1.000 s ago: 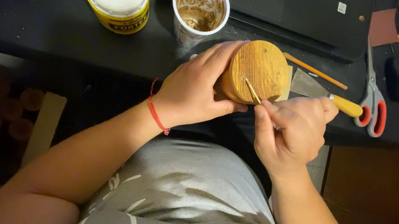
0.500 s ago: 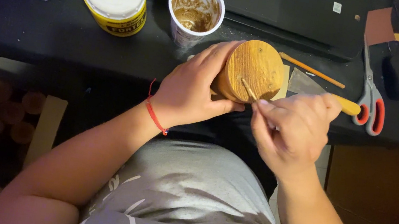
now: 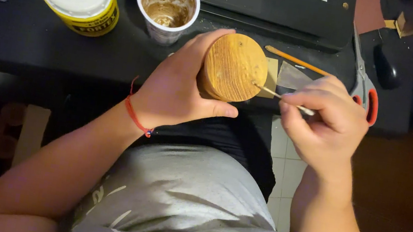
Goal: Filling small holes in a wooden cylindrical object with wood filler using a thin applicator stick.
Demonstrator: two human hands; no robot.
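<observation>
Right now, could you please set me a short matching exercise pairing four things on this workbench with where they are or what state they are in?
Things:
1. round wooden block
2. thin stick
3. plastic cup
4. scissors

States:
a. lying on the dark bench, behind the right hand
b. gripped by the left hand
c. smeared brown inside
d. pinched by the right hand, tip on the wood

Pairs: 1-b, 2-d, 3-c, 4-a

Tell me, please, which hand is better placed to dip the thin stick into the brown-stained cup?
Probably the right hand: it already pinches the thin stick. The left hand is wrapped around the round wooden block, though it is nearer the cup.
</observation>
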